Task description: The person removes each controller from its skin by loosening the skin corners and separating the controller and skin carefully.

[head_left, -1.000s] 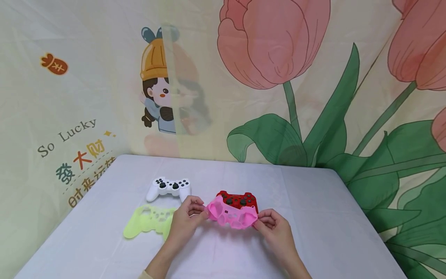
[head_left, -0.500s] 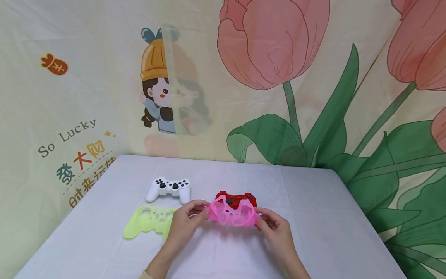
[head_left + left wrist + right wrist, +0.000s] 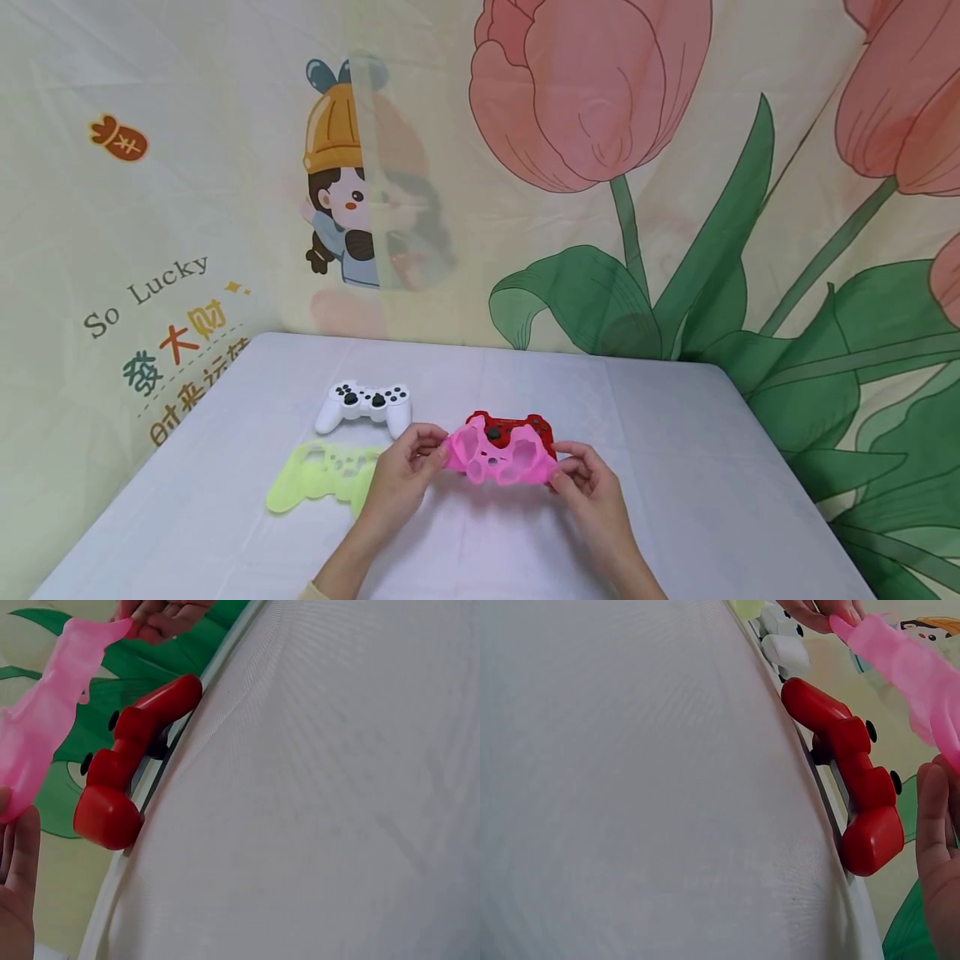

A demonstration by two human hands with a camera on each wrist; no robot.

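A soft pink silicone controller cover (image 3: pixel 493 463) is stretched between my two hands above the table. My left hand (image 3: pixel 405 475) pinches its left end between thumb and fingers; my right hand (image 3: pixel 596 497) pinches the right end. In the wrist views the cover (image 3: pixel 46 712) hangs in the air, apart from the red game controller (image 3: pixel 135 769). That controller (image 3: pixel 510 425) lies on the table behind the cover, which hides its lower part in the head view. Thumbsticks face up on the red controller (image 3: pixel 855 780).
A white game controller (image 3: pixel 365 407) lies at the back left. In front of it is a pale yellow-green silicone cover (image 3: pixel 315 479), partly hidden by my left hand. A white cloth covers the table (image 3: pixel 675 433), and a printed curtain (image 3: pixel 450 250) hangs behind its far edge.
The pink cover has tilted between my fingers, its upper edge turning so that its openings show more. Both hands keep their hold nearly in place. The controllers have not moved.
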